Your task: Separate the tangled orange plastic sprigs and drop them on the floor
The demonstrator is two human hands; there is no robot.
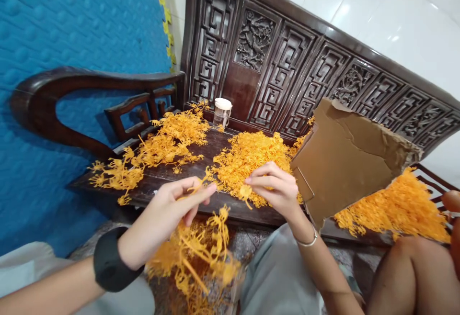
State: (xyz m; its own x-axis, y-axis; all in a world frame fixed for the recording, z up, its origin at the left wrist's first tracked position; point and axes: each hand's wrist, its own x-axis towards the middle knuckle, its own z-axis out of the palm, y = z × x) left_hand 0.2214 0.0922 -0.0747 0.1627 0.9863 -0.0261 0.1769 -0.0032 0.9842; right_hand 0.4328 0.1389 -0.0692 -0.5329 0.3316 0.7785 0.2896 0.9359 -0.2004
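Observation:
My left hand (168, 212) pinches a thin orange plastic sprig (197, 186) between thumb and fingers, above a bunch of orange plastic branches (196, 253) near my lap. My right hand (275, 188) pinches a small orange plastic flower (246, 193) at the edge of a heap of loose orange pieces (251, 157) on the dark wooden bench seat (158, 178). The two hands are close together in front of the heap.
More orange branches (158, 150) lie on the left of the seat, a larger pile (398, 207) on the right. A torn cardboard sheet (345, 162) leans at the right. A clear jar with white lid (222, 112) stands by the carved backrest (287, 61). Another person's knee (413, 267) is at lower right.

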